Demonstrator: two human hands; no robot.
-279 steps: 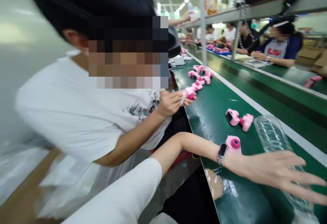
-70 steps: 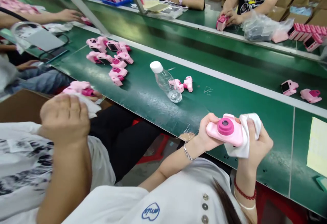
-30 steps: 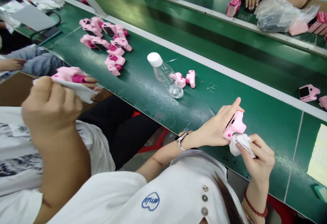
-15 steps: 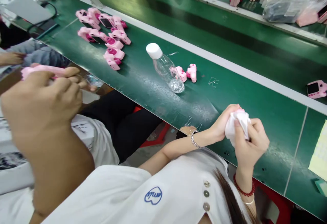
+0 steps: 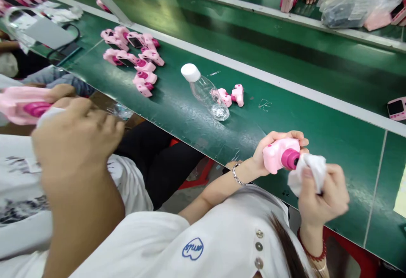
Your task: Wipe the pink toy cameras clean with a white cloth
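Note:
My left hand (image 5: pixel 261 149), with a silver bracelet at the wrist, is closed around a pink toy camera (image 5: pixel 277 155). Its magenta lens points toward my other hand. In my right hand (image 5: pixel 326 193) a crumpled white cloth (image 5: pixel 306 174) is pinched between thumb and fingers, right at the lens tip and partly in front of it. Beyond my hands on the green table (image 5: pixel 294 108) a clear plastic bottle (image 5: pixel 206 92) with a white cap stands. Two pink toy cameras (image 5: pixel 237 95) are just behind it, one partly seen through the bottle.
Close on my left, a co-worker's hand (image 5: pixel 76 134) holds another pink toy camera (image 5: pixel 19 104) and something white. Several pink toy cameras (image 5: pixel 130 51) lie grouped farther along. One more toy camera (image 5: pixel 396 108) is at the right edge. Across the divider lies a plastic bag (image 5: pixel 349 7).
The cloth has come off the toy camera toward the right with my right hand, uncovering its pink body and lens. The co-worker's hand has shifted and their camera shows more.

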